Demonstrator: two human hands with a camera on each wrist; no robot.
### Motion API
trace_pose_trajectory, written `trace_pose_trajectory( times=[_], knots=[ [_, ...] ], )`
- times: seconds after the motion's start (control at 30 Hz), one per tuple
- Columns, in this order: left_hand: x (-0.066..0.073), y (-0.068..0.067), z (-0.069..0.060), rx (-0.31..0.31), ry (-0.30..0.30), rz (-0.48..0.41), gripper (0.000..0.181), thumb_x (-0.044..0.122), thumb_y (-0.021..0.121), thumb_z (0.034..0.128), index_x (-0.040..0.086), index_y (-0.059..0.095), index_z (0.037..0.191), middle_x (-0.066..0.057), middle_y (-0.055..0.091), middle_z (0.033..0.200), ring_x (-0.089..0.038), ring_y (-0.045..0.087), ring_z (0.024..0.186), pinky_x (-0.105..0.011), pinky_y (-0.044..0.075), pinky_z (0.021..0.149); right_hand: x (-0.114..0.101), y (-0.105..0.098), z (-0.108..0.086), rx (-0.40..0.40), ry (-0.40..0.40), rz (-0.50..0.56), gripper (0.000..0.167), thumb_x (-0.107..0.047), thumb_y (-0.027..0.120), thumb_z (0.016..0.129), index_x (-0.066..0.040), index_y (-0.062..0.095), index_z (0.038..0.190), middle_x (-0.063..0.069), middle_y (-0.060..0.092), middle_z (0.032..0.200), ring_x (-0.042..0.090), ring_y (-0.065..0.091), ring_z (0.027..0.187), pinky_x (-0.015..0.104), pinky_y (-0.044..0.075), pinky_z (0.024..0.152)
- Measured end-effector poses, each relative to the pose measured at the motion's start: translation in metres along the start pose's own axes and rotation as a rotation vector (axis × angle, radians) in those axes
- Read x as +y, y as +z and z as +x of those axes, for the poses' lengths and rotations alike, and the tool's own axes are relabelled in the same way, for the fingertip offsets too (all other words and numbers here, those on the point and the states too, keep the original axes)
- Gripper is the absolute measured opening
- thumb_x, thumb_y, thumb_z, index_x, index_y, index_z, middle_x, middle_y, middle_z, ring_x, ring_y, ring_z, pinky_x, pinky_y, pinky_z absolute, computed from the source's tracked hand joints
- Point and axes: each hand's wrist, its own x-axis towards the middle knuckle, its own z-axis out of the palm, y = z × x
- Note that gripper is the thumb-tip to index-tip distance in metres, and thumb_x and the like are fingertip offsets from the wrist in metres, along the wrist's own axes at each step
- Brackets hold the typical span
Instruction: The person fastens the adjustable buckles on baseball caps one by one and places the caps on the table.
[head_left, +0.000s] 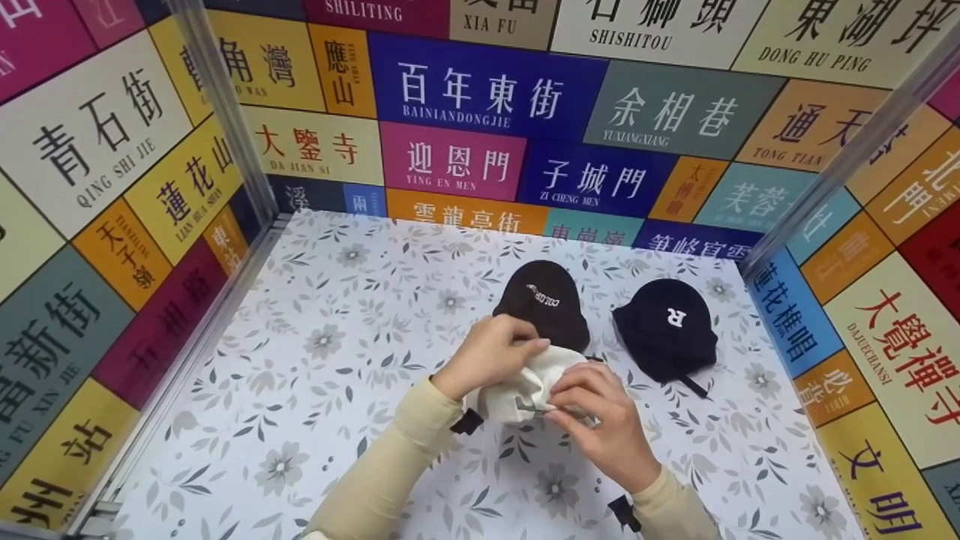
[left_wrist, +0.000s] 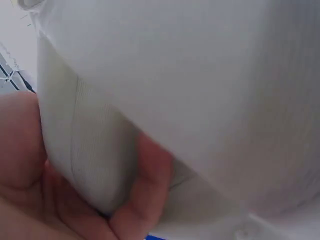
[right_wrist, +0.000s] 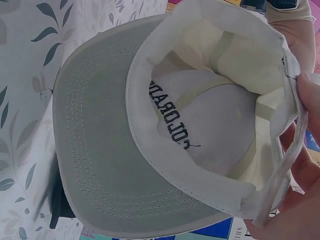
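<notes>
An off-white baseball cap (head_left: pixel 511 401) is held between both hands over the table. My left hand (head_left: pixel 491 352) grips its edge from the upper left; in the left wrist view, a finger (left_wrist: pixel 152 170) shows against the pale fabric. At the cap's back strap (right_wrist: pixel 285 172), my right hand (head_left: pixel 606 421) pinches the fabric between thumb and fingers. The right wrist view looks into the crown, where dark stitched letters (right_wrist: pixel 170 117) show in reverse. Grey-green covers the underside of the brim (right_wrist: pixel 100 135). Some fingertips are hidden by the fabric.
Just beyond the hands lies a dark brown cap (head_left: pixel 544 300) with white lettering. To the right sits a navy cap (head_left: pixel 664 330) marked with a white R, its strap trailing forward. A leaf-patterned white cloth (head_left: pixel 285 405) covers the table, enclosed by colourful sign-printed walls (head_left: pixel 487 82).
</notes>
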Motion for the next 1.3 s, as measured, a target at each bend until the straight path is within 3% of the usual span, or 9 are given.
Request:
trace_pose_trajectory(
  times=[0.2, 0.43, 0.77, 1.13, 1.3],
  knots=[
    [0.005, -0.005, -0.001, -0.026, 0.038, 0.037, 0.014, 0.026, 0.076, 0.0888, 0.019, 0.074, 0.077, 0.012, 0.065, 0.073, -0.009, 0.058, 0.066, -0.026, 0.047, 0.062, -0.001, -0.002, 0.001, 0.023, 0.017, -0.002, 0.031, 0.004, 0.089, 0.062, -0.009, 0.075, 0.086, 0.009, 0.068, 0.094, 0.039, 0.058, 0.096, 0.049, 0.039, 0.095],
    [0.014, -0.011, -0.003, 0.027, 0.083, 0.077, 0.010, 0.019, 0.077, 0.0880, 0.017, 0.076, 0.078, 0.010, 0.067, 0.074, -0.010, 0.058, 0.066, -0.026, 0.047, 0.062, -0.005, -0.004, -0.001, 0.035, 0.028, -0.014, 0.032, 0.004, 0.089, 0.064, -0.009, 0.075, 0.090, 0.009, 0.067, 0.096, 0.037, 0.058, 0.096, 0.046, 0.040, 0.095],
    [0.034, -0.042, 0.006, 0.098, 0.111, 0.174, 0.007, 0.021, 0.077, 0.0894, 0.014, 0.079, 0.090, 0.005, 0.073, 0.083, -0.010, 0.063, 0.071, -0.026, 0.050, 0.069, -0.018, -0.018, 0.011, 0.137, 0.001, -0.025, 0.036, 0.010, 0.083, 0.067, -0.007, 0.076, 0.098, 0.017, 0.067, 0.103, 0.039, 0.057, 0.101, 0.043, 0.041, 0.096],
    [0.017, -0.098, 0.035, 0.136, 0.067, 0.319, 0.008, 0.018, 0.077, 0.0896, 0.010, 0.078, 0.093, -0.001, 0.074, 0.086, -0.015, 0.065, 0.076, -0.029, 0.052, 0.074, -0.016, -0.024, 0.004, 0.214, 0.090, -0.079, 0.035, 0.016, 0.075, 0.071, -0.009, 0.077, 0.095, 0.016, 0.068, 0.102, 0.034, 0.058, 0.104, 0.042, 0.041, 0.097],
    [0.005, -0.113, 0.055, 0.127, 0.081, 0.348, 0.009, 0.015, 0.076, 0.0897, 0.009, 0.078, 0.096, -0.005, 0.075, 0.091, -0.019, 0.067, 0.080, -0.031, 0.054, 0.078, -0.014, -0.028, 0.003, 0.238, 0.132, -0.092, 0.030, 0.016, 0.073, 0.074, -0.006, 0.077, 0.093, 0.017, 0.068, 0.102, 0.039, 0.057, 0.101, 0.040, 0.041, 0.096]
  ],
)
